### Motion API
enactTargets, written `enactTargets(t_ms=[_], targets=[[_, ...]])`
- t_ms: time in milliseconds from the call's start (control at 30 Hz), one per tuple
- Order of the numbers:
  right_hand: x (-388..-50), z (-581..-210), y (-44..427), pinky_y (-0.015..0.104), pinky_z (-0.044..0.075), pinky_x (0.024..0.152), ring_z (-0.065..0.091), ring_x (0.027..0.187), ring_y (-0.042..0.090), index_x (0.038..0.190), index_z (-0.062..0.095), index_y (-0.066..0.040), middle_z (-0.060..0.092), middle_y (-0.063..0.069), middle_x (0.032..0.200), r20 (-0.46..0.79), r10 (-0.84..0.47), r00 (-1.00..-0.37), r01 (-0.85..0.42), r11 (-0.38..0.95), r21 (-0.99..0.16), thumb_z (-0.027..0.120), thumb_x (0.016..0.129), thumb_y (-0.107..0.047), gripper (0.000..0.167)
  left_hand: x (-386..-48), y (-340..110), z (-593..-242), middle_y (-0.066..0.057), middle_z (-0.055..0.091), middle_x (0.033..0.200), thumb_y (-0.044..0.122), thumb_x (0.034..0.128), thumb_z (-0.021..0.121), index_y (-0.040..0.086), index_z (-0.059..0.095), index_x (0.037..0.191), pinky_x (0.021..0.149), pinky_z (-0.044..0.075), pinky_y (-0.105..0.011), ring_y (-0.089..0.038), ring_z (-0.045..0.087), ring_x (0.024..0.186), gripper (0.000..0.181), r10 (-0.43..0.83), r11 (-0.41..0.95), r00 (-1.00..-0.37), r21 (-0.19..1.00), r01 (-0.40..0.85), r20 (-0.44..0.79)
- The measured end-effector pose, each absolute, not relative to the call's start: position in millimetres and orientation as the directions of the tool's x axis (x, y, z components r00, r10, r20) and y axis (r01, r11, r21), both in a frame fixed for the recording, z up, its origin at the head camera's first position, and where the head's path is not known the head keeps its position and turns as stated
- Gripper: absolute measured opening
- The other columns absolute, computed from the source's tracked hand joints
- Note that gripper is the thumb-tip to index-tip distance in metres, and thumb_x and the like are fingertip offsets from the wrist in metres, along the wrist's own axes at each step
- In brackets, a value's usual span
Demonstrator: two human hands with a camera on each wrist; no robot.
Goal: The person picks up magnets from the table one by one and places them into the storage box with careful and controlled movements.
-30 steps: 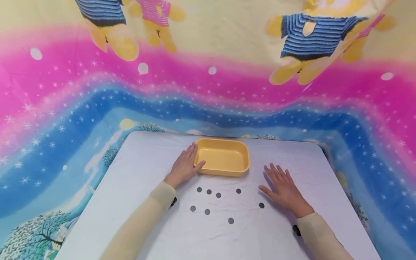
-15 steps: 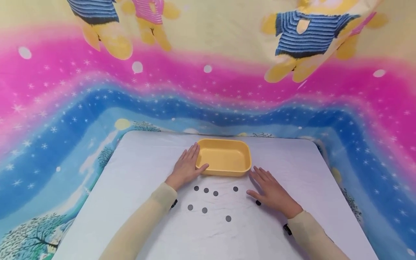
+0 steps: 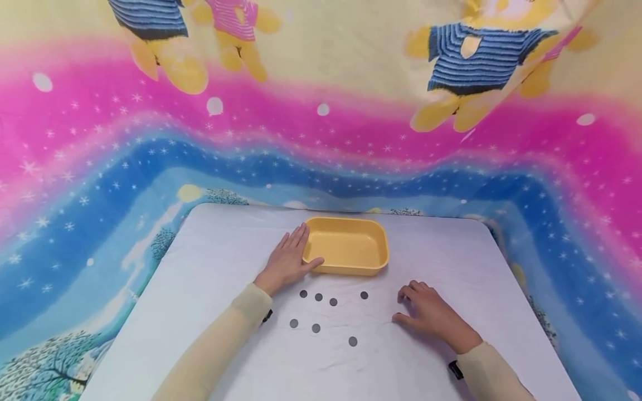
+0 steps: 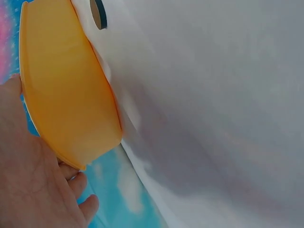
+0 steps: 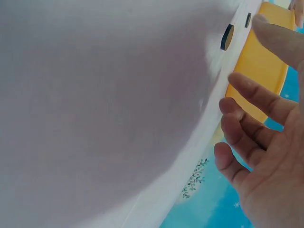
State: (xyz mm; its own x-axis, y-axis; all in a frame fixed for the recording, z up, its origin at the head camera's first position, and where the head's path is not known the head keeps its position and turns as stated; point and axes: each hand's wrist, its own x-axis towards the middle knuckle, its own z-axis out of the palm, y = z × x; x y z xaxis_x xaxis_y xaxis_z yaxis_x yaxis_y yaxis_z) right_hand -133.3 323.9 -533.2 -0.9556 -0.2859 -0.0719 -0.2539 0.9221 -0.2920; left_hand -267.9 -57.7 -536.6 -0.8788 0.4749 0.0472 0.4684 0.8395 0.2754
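In the head view, my left hand [image 3: 287, 264] rests against the left end of a yellow tray [image 3: 346, 270], fingers straight along its side and thumb at the near rim. The left wrist view shows this hand [image 4: 35, 175] touching the edge of the tray [image 4: 71, 85]. My right hand [image 3: 433, 316] is over the white table, right of a dark disc [image 3: 364, 295], its fingers loosely bent. Seen from the right wrist, the hand [image 5: 270, 142] has thumb and fingers apart with nothing visible between them; a disc [image 5: 227, 37] lies beyond them.
Several small dark discs, among them one at the left [image 3: 293, 323] and one nearer the front [image 3: 353, 341], lie flat on the white table [image 3: 281, 367]. Behind the table hangs a printed cloth [image 3: 321, 139] with pink and blue bands and cartoon bears.
My right hand first moved left toward the tray, then drew back nearer me and to the right, its fingers now more bent. The dark disc by its thumb is out of the head view's sight.
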Motion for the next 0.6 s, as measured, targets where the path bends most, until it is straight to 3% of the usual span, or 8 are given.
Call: enactTargets(t_ms=[267,600], targets=[[-129.9,-533.8,325.3,0.038,0.051,0.081,0.050,0.087,0.011,0.092,0.065,-0.024,0.055,-0.009,0.093,-0.130,-0.284,-0.950,-0.239,0.929,-0.282,0.091,0.088,-0.036,0.028,-270.9,-62.0,-536.4,-0.009,0.000,0.181,0.078,0.1024,0.042,0.004,0.004,0.172,0.136,0.002,-0.044,-0.023,0.003,0.167,0.108,0.492,0.834,-0.870,0.265,0.483,0.038],[-129.9,-533.6,324.0,0.031,0.053,0.078,0.050,0.085,0.006,0.092,0.066,-0.023,0.053,-0.011,0.092,-0.106,-0.341,-0.934,-0.286,0.892,-0.350,0.090,0.089,-0.023,0.024,-275.4,-64.5,-541.0,-0.008,-0.001,0.181,0.080,0.1014,0.042,0.006,0.003,0.172,0.136,0.001,-0.042,-0.021,0.002,0.167,0.110,0.505,0.825,-0.862,0.271,0.496,0.040]])
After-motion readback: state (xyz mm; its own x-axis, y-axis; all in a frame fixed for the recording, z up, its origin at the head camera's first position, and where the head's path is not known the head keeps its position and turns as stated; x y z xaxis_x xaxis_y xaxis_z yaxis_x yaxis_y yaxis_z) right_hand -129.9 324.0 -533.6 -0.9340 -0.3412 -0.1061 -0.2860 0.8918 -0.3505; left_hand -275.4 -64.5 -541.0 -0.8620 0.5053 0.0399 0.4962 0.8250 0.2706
